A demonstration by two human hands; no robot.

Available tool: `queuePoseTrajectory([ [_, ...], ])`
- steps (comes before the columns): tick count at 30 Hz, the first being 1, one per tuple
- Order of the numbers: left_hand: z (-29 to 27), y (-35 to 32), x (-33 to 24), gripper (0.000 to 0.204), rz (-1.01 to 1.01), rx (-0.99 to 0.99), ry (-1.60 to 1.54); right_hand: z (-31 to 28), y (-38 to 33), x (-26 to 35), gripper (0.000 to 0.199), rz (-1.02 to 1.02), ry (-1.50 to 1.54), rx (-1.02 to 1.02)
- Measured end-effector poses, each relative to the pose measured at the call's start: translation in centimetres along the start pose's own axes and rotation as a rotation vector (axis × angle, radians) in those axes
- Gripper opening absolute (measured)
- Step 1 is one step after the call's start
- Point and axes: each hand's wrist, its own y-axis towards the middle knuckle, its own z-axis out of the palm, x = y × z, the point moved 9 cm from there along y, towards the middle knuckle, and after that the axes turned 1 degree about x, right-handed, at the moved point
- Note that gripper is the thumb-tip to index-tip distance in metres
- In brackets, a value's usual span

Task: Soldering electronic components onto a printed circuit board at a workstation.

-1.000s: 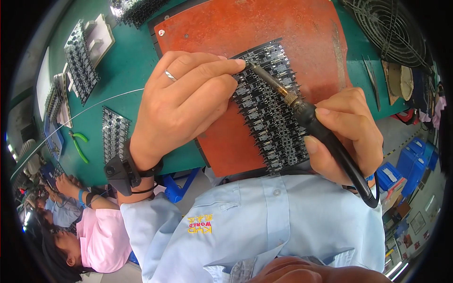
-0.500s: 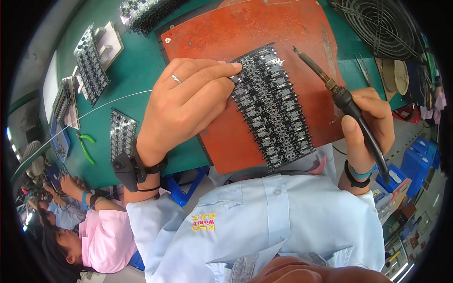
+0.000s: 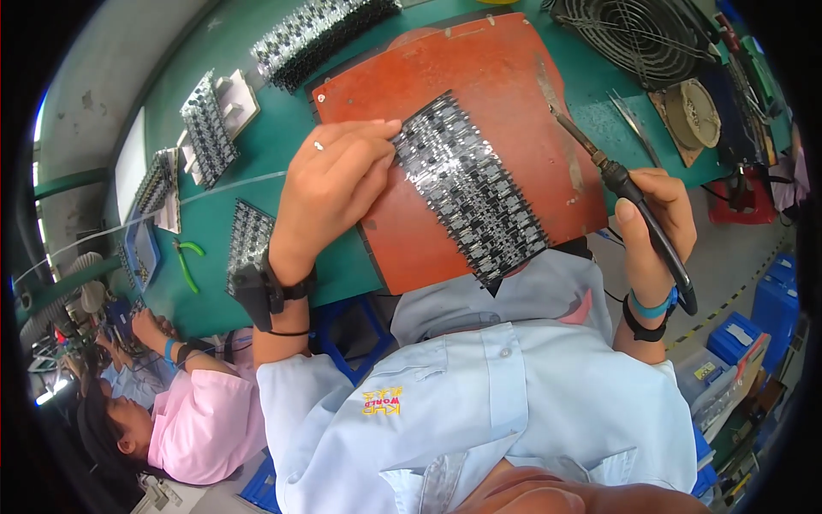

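Black circuit panel [image 3: 471, 193] lies diagonally on a red-brown mat [image 3: 479, 94], running from the mat's upper middle down to its near edge, lower corner just past that edge. Left hand [image 3: 330, 184] rests on the panel's upper left end, fingers curled together, fingertips [image 3: 390, 133] pressing the panel edge down; ring on one finger, black wrist strap [image 3: 270, 287] below it. Right hand [image 3: 651, 227] is off the mat's right edge, clear of the panel, closed in a fist grip around a soldering iron [image 3: 629, 201]; handle and cord run down past the wrist, tip [image 3: 556, 113] points up-left and sits over the mat's right side, apart from the panel; cannot tell if the tip touches the mat. Blue band and a black band on the right wrist. Mat sits on a green bench [image 3: 257, 154]. More panels on the bench: a stack [image 3: 321, 34] above the mat's top left corner, one on a white holder [image 3: 210, 128] further left, another [image 3: 248, 240] just left of the left wrist. Green-handled cutters [image 3: 188, 261] near the bench's left edge. Wire fan guard [image 3: 646, 34] top right, tweezers [image 3: 634, 124] right of the iron tip. Light blue shirt [image 3: 479, 411] fills the lower middle. Another person in pink [image 3: 205, 420] sits lower left, hands on their own work. Blue bins [image 3: 771, 308] at right on the floor.
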Motion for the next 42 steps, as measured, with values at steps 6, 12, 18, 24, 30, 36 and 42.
queuePoseTrajectory([
  [6, -0.6, -3.8, -3.1, 0.014, -0.143, 0.015, 0.069, 0.4, 0.0, -0.9, 0.024, -0.039, 0.013, 0.020],
  [12, 1.5, -5.5, -7.9, 0.014, -0.161, 0.072, -0.052, 1.3, -0.2, -1.3, 0.027, 0.009, 0.109, 0.036],
  [18, 1.6, -5.1, -7.0, 0.012, -0.325, -0.094, -0.104, 4.2, -0.6, -1.3, 0.029, 0.018, 0.264, 0.138],
  [24, 2.4, -5.5, -6.1, 0.009, -0.398, -0.207, -0.004, 7.3, -0.3, -0.9, 0.028, -0.007, 0.350, 0.208],
  [30, 3.5, -3.9, -7.4, 0.007, -0.362, -0.159, -0.047, 7.7, 2.1, -1.2, 0.028, 0.019, 0.289, 0.199],
  [36, 3.2, -2.9, -7.9, 0.011, -0.308, -0.142, -0.005, 7.8, 3.7, -1.6, 0.030, -0.012, 0.238, 0.197],
  [42, 2.6, -2.6, -9.1, 0.031, -0.333, -0.231, -0.268, 6.8, 0.2, -0.5, 0.033, -0.089, 0.212, 0.266],
])
